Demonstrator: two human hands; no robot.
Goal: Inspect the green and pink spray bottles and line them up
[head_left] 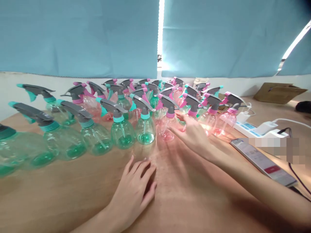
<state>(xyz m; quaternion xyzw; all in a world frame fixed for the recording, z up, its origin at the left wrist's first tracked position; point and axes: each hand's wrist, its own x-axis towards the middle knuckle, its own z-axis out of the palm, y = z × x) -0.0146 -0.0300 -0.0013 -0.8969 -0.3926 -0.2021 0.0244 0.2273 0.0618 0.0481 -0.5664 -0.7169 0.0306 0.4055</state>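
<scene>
My left hand [139,184] rests on the wooden table [97,200] with its fingers loosely spread, holding nothing. My right hand [191,132] reaches in among the bottles from the right, thumb and fingers apart. Its thumb overlaps the body of a clear pink spray bottle [167,124], and the fingertips are beside that bottle's neck; whether they press on it I cannot tell. Just left of it stands a green spray bottle [145,132] with a teal collar and grey trigger head. Another pink spray bottle [193,105] is partly hidden behind my right hand.
Several green spray bottles [94,137] line the left front, with more green and pink ones behind. At right are a phone [262,161], a white power strip [250,129] with chargers and cables, and a brown paper bag [277,93]. Blue blinds [77,38] hang behind.
</scene>
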